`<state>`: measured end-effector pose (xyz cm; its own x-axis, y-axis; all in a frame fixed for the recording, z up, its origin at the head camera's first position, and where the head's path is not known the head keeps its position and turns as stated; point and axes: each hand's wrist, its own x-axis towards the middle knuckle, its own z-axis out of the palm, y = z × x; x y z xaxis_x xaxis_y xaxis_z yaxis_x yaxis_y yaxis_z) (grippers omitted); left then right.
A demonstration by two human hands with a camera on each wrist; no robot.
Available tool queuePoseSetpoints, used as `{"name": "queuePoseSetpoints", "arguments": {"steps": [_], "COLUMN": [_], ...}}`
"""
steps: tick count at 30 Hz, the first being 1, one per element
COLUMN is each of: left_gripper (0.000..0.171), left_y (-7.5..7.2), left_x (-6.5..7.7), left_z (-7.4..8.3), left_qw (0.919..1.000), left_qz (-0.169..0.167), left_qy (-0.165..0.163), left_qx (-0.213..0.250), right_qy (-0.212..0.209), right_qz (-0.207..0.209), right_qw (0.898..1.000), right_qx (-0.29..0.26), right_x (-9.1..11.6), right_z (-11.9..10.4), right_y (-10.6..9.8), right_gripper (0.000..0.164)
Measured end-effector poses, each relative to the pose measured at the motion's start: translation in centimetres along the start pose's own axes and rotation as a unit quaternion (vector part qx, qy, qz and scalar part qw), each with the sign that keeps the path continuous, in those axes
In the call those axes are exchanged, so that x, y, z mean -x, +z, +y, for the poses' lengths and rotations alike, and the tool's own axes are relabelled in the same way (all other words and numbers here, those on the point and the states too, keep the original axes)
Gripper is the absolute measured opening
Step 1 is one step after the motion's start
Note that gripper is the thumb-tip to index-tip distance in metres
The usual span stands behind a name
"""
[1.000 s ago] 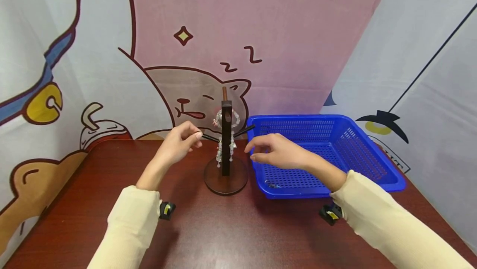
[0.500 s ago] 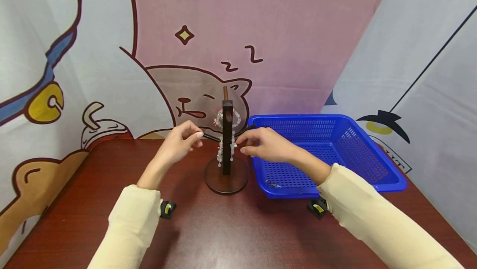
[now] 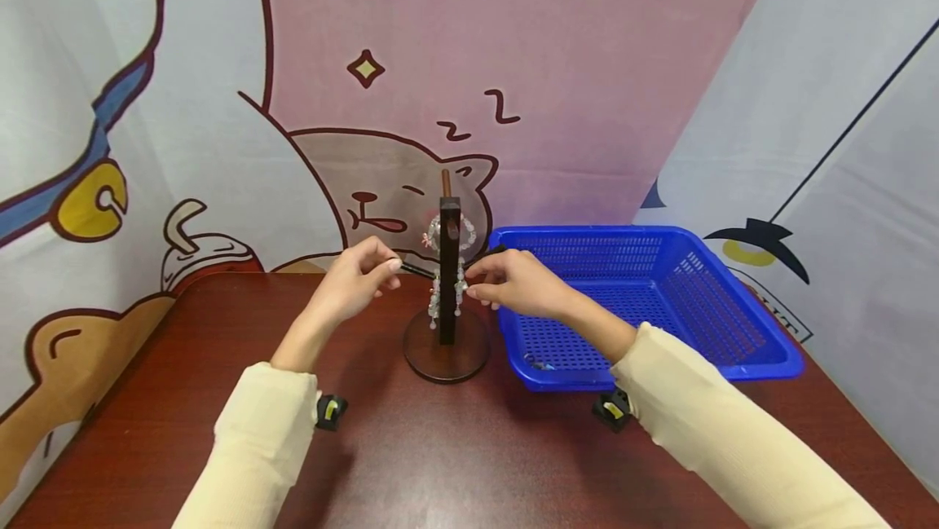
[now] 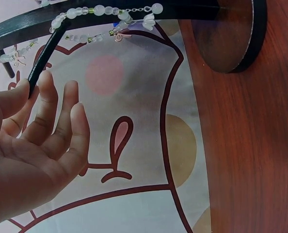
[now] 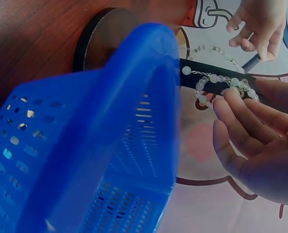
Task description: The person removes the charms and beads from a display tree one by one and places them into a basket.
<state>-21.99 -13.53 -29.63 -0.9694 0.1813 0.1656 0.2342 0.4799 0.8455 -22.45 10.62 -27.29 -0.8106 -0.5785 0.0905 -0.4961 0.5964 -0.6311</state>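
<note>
- At nine o'clock from the right hand point(image 3: 524, 283), we noted the beaded bracelet point(image 3: 460, 293) hanging twelve-to-six beside the post point(image 3: 448, 309); that hand was nearer.
- We could not tell whether it gripped beads.
- The left hand point(image 3: 354, 283) pinched the black peg point(image 3: 416, 270).

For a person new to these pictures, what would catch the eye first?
Probably the bright blue basket, right of the dark stand on the table. Then the beaded bracelets hanging on that stand, between the left hand and right hand. A cartoon backdrop fills the background.
</note>
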Motion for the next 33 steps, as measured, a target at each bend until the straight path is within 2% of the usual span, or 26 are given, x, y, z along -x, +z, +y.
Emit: {"name": "queuePoseSetpoints", "arguments": {"steps": [15,26,33], "left_gripper": [0.011,0.010,0.010], "left_y": [0.0,0.1,0.1], "left_x": [-0.1,-0.1,-0.1], "left_z": [-0.1,-0.1,-0.1], "left_qw": [1.0000,1.0000,1.0000], "left_qz": [0.003,0.003,0.004], "left_qy": [0.005,0.007,0.004], "left_qx": [-0.001,-0.005,-0.004], "right_qy": [0.006,0.014,0.013], "right_qz": [0.028,0.079,0.095], "right_qw": [0.999,0.997,0.995], "right_qx": [-0.025,-0.019,-0.032], "right_x": [-0.7,-1.0,-1.0], "right_z": [0.0,0.0,-0.1], "right_y": [1.1,1.9,2.2], "right_gripper": [0.021,0.013,0.013]}}
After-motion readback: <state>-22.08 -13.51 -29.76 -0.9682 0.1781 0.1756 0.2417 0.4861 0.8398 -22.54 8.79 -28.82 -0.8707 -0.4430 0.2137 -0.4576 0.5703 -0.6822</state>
